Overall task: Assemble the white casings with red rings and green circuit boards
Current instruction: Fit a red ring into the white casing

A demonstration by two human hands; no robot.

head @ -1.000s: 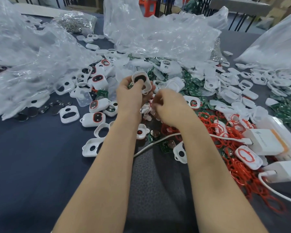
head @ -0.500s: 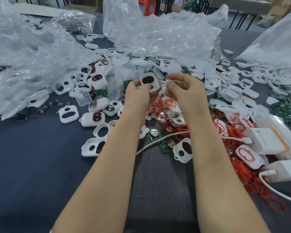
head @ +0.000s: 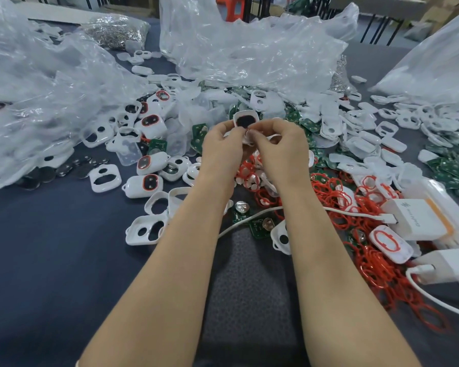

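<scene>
My left hand (head: 224, 148) grips a white casing (head: 245, 120) with a dark oval opening, raised above the pile. My right hand (head: 281, 148) meets it, fingertips pinching a small white part (head: 249, 137) at the casing's lower edge; what that part is I cannot tell. Loose red rings (head: 337, 200) lie heaped to the right. Green circuit boards (head: 260, 226) lie under my wrists and further back (head: 310, 125). Several finished casings with red rings (head: 143, 184) sit to the left.
Empty white casings (head: 146, 230) litter the dark blue table (head: 51, 260). Clear plastic bags (head: 249, 54) stand at the back and left. Coin cells (head: 45, 173) lie at the left. White chargers (head: 413, 219) with a cable (head: 249, 219) sit at the right.
Both hands have risen from the pile and come together. My right hand lifted a small part from the heap and brought it to the casing in my left hand.
</scene>
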